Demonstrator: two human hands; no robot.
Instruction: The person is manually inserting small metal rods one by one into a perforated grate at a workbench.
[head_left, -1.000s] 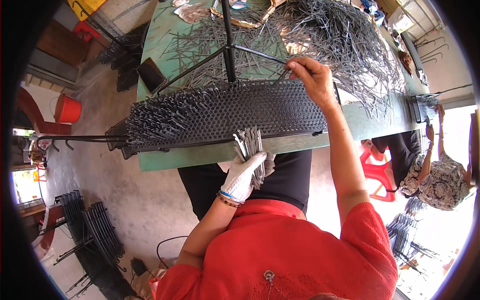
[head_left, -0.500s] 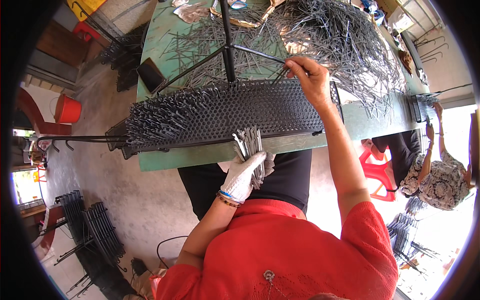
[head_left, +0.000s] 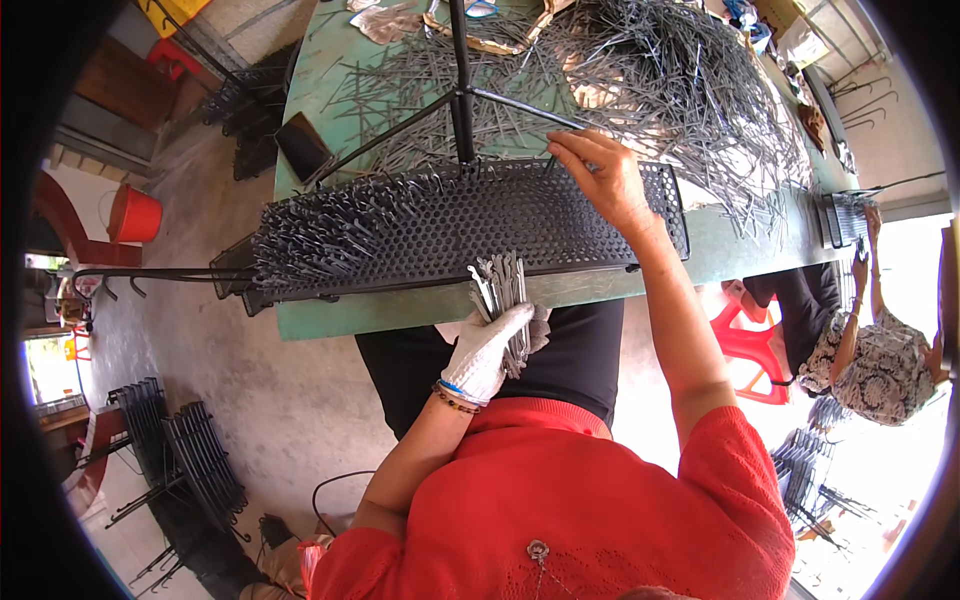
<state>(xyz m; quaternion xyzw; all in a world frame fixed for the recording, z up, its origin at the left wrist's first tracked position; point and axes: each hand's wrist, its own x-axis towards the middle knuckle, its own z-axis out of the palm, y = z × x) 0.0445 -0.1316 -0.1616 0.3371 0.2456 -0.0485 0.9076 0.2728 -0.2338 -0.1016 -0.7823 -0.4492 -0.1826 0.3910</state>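
My left hand (head_left: pixel 487 350), in a white glove, grips a bundle of thin grey metal strips (head_left: pixel 503 290) in front of the near edge of the rack. Bare, my right hand (head_left: pixel 608 182) is over the far right part of a black perforated metal rack (head_left: pixel 520 220). Its thumb and fingers pinch a thin dark metal strip, only partly visible at the fingertips. Many upright strips (head_left: pixel 325 230) crowd the holes on the rack's left side, while holes show bare on its right. A black forked rod frame (head_left: pixel 462 110) rises from the rack's far edge.
A large heap of loose metal strips (head_left: pixel 690 80) covers the far side of the green table (head_left: pixel 400 320). Another person (head_left: pixel 870 360) works at the right by a red stool (head_left: pixel 750 340). A red bucket (head_left: pixel 136 215) and hooked black racks (head_left: pixel 205 450) stand at left.
My right hand has moved left above the rack, with its fingers lower toward the perforated surface. My left hand and its bundle have hardly moved.
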